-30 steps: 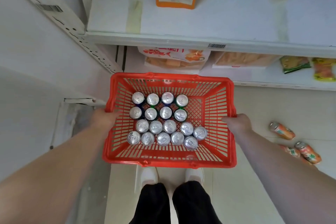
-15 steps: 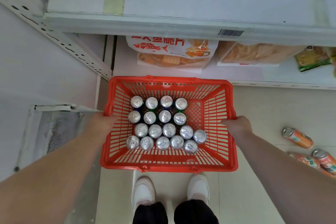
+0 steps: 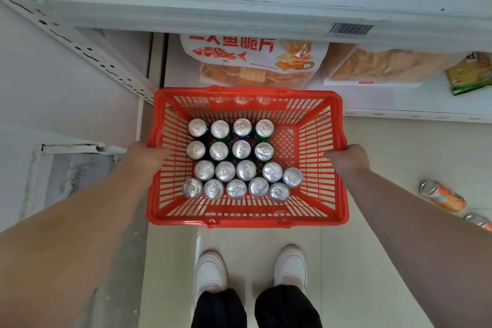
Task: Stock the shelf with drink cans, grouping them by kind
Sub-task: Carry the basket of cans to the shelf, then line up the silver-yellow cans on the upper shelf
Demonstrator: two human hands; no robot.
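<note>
A red plastic basket [image 3: 247,217] hangs in front of me above the floor. My left hand [image 3: 145,157] grips its left rim and my right hand [image 3: 347,158] grips its right rim. Several upright drink cans [image 3: 241,149] stand inside in rows, only their silver tops showing clearly; some at the back have blue or green sides. The white shelf [image 3: 239,12] runs across the top of the view, its board bare here.
A lower shelf [image 3: 386,106] behind the basket holds snack bags [image 3: 253,61] and a green packet [image 3: 471,74]. Two orange cans [image 3: 442,196] lie on the floor at the right. A perforated white upright [image 3: 80,48] runs at the left. My white shoes [image 3: 210,271] stand below.
The basket has come lower and nearer the floor with both hands on its rims. The view has tilted down, so the upper shelf's packets have left the frame.
</note>
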